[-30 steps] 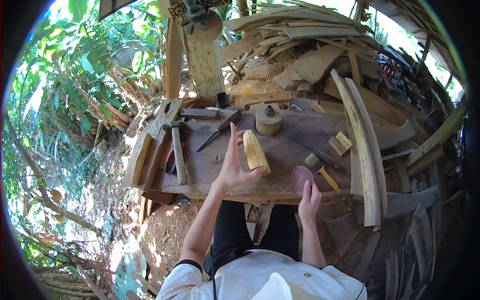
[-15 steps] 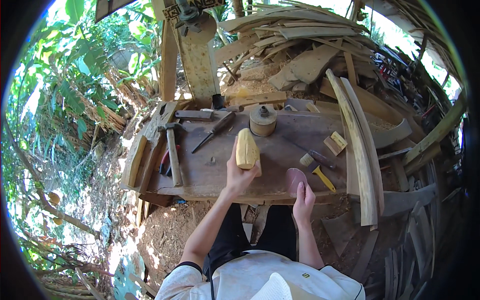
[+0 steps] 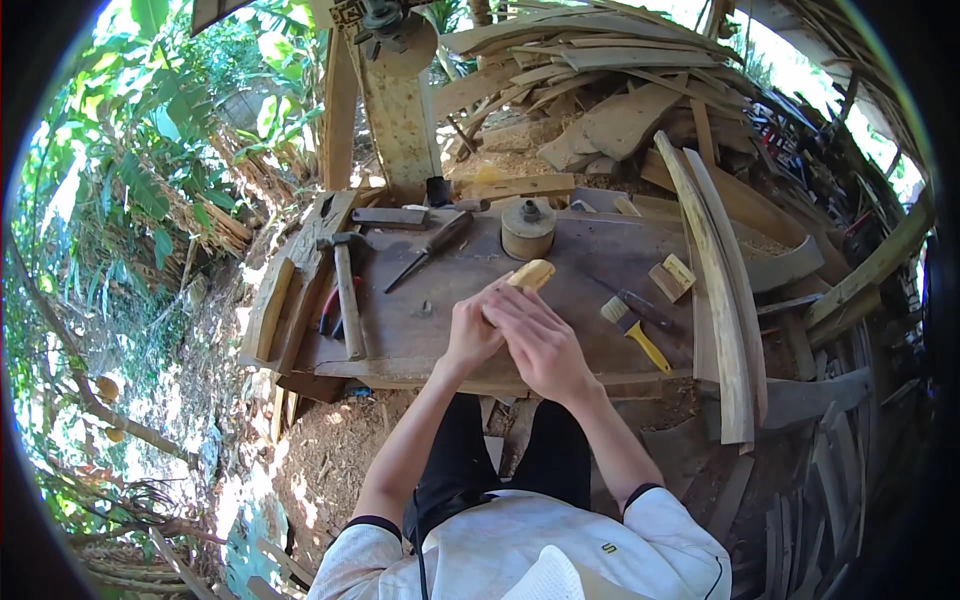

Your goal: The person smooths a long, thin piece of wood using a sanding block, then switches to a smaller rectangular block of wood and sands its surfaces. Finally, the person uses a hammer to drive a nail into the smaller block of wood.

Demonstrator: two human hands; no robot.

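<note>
A pale yellow carved wooden piece (image 3: 533, 273) juts out beyond my hands over the front half of the workbench. My left hand (image 3: 472, 334) is closed around its near part. Across the top of it lies my right hand (image 3: 546, 352), fingers bent over the wood and overlapping the left fingers. The reddish sandpaper disc seen in my right hand earlier is hidden beneath those fingers. Just beyond the wood stands a round wooden block with a dark metal knob (image 3: 527, 230). To the right lies a paintbrush with a yellow handle (image 3: 640, 338).
On the bench's (image 3: 420, 300) left are a hammer (image 3: 348, 300), red-handled pliers (image 3: 330, 308) and a file-like tool with a wooden handle (image 3: 430, 250). A small wooden block (image 3: 671, 278) lies right. Long planks (image 3: 712, 300) lean against the right end; stacked boards (image 3: 610, 120) rise behind.
My right hand has come up and left from the bench's front edge onto the wooden piece, carrying the sandpaper out of sight. The wooden piece has tipped from upright toward the far right.
</note>
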